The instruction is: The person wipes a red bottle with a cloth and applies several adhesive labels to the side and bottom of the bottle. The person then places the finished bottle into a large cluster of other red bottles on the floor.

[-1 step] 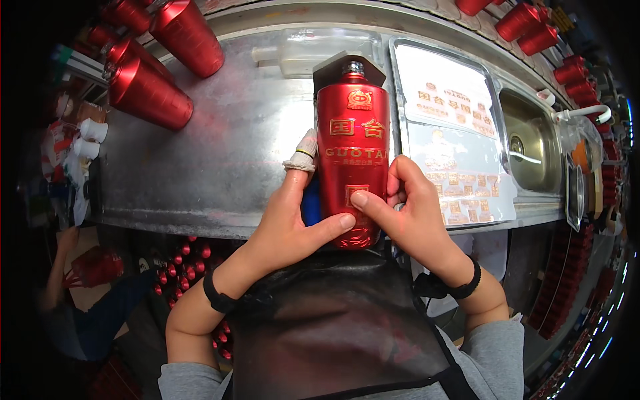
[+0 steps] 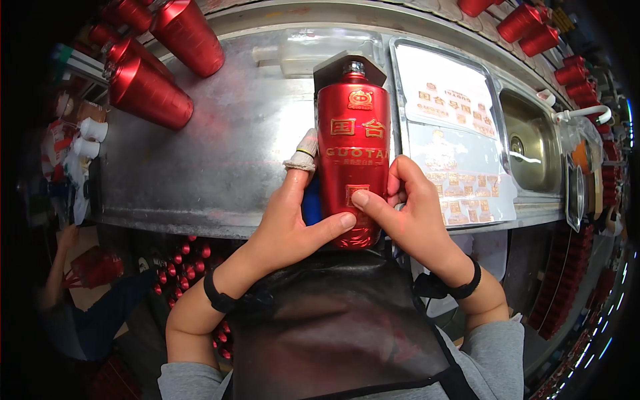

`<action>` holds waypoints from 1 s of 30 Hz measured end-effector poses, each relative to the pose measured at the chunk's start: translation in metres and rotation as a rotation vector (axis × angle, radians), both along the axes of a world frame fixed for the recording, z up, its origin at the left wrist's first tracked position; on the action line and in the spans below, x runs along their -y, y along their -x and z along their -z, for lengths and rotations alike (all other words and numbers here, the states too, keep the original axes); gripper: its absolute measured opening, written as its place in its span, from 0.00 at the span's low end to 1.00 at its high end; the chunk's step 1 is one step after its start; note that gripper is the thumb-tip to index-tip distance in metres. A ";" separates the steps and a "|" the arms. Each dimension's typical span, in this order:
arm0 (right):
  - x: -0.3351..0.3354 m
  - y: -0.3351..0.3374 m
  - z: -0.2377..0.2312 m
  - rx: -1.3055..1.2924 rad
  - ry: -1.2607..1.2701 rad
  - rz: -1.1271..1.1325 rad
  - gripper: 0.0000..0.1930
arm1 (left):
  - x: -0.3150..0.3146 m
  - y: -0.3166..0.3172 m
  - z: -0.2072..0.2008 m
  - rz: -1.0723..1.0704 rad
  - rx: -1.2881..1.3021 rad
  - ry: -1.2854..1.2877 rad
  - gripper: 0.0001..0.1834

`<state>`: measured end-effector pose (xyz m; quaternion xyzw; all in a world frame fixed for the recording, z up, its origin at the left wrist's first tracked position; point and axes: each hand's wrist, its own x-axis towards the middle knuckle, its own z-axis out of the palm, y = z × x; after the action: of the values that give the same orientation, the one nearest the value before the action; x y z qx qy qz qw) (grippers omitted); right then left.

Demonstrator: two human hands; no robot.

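Observation:
A shiny red bottle [image 2: 353, 157] with gold decals lies in front of me, its neck pointing away, on a dark angular support at the counter's front edge. My left hand [image 2: 290, 217] grips its left side, thumb across the lower end. A whitish cloth cover [image 2: 304, 152] wraps that hand's index finger. From the right, my right hand [image 2: 410, 210] holds the bottle too, its thumb on the small square decal [image 2: 357, 196] near the base. Its other fingers curl at the bottle's side, partly hidden. Some blue material [image 2: 311, 205] shows between my left hand and the bottle.
Right of the bottle, a metal tray [image 2: 398, 87] holds sheets of gold decals [image 2: 460, 190]. Beyond it are a sink [image 2: 533, 163] and a white tap [image 2: 587, 112]. Several red bottles [image 2: 150, 93] stand at the back left. Another person's arm [image 2: 59, 257] shows at far left.

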<state>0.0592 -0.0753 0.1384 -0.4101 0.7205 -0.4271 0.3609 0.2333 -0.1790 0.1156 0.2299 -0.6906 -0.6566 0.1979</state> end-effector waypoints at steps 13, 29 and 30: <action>-0.002 0.000 0.003 0.030 0.021 0.014 0.24 | -0.002 0.000 0.003 -0.006 -0.014 0.009 0.55; 0.002 0.002 0.013 0.100 0.061 -0.014 0.18 | 0.006 0.006 -0.001 -0.148 0.072 -0.024 0.42; 0.000 0.003 0.011 0.061 0.045 -0.005 0.17 | 0.004 0.008 -0.004 -0.140 0.053 -0.061 0.42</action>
<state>0.0567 -0.0748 0.1271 -0.4066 0.6984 -0.4547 0.3743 0.2257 -0.1832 0.1194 0.3010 -0.6573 -0.6556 0.2180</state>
